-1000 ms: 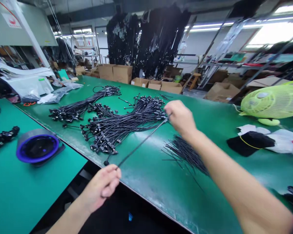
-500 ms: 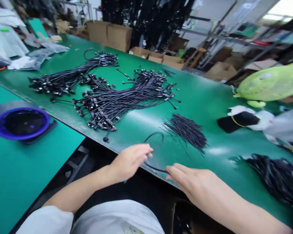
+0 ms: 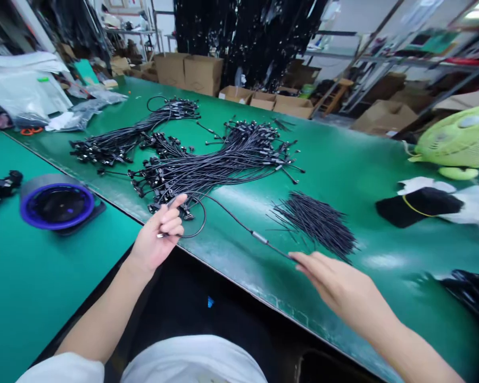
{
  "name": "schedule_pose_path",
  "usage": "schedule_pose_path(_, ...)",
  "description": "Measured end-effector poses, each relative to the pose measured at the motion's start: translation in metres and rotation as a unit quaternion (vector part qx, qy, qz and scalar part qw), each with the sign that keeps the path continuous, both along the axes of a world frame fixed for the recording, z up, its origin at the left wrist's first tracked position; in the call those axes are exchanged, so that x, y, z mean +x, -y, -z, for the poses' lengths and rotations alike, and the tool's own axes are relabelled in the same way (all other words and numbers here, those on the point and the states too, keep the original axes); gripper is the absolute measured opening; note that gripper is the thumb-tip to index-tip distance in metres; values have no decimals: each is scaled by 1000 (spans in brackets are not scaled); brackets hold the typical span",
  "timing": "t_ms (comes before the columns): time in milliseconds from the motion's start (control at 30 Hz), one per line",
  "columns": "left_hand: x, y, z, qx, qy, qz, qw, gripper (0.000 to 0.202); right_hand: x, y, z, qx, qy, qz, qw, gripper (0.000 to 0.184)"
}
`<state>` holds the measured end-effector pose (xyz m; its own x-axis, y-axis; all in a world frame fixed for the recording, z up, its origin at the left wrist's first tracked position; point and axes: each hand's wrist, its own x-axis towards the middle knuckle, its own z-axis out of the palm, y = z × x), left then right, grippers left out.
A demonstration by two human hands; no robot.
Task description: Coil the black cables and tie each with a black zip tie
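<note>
Drawing a black cable (image 3: 227,210) out across the lower middle of the frame, between both hands — no longer a loose loop; left hand (image 3: 157,236) curled shut on its coiled end, above the wire bundle (image 3: 207,178) on the green bench (image 3: 343,159) — right hand (image 3: 335,284) with fingers together at the far end, pinch unclear.

The left hand (image 3: 157,234) held a looped black cable (image 3: 231,217) over the edge of the green workbench (image 3: 343,159), and the cable ran across the bench, past a silver ferrule (image 3: 259,236), to the fingertips of the right hand (image 3: 337,284). Beyond lay a tangled heap of connector cables (image 3: 207,175), with a pile of short black wires (image 3: 315,226) to the right. A blue-rimmed tape roll (image 3: 57,206) sat on the left bench, a lime-green fan (image 3: 459,138) stood far right, and cardboard boxes (image 3: 189,74) were stacked far off.
</note>
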<state>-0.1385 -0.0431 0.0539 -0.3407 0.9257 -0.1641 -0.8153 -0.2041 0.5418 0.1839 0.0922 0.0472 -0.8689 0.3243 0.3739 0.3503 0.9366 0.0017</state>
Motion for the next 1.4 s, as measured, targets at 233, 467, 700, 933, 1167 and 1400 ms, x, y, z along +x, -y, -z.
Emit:
schedule_pose_path(233,25,-26,17,-48,-34,106,993,36,0,33,-27,81,-51,6,995,22)
schedule_pose_path(467,11,-29,17,-57,-8,95,994,32,24,21,-25,80,-61,55,993,21)
schedule_pose_path(700,57,-27,14,-10,-324,146,935,25,-12,32,-16,-58,14,-57,997,25)
schedule_pose_path(933,93,-19,15,40,-507,218,833,25,-52,26,-22,-298,-198,-2,934,16)
schedule_pose_path(1167,105,-39,22,-21,-234,201,951,38,-83,24,28,-573,-388,123,711,29)
schedule_pose_path(1400,114,-28,49,-61,-216,257,940,36,-88,37,27,-703,-416,94,569,29)
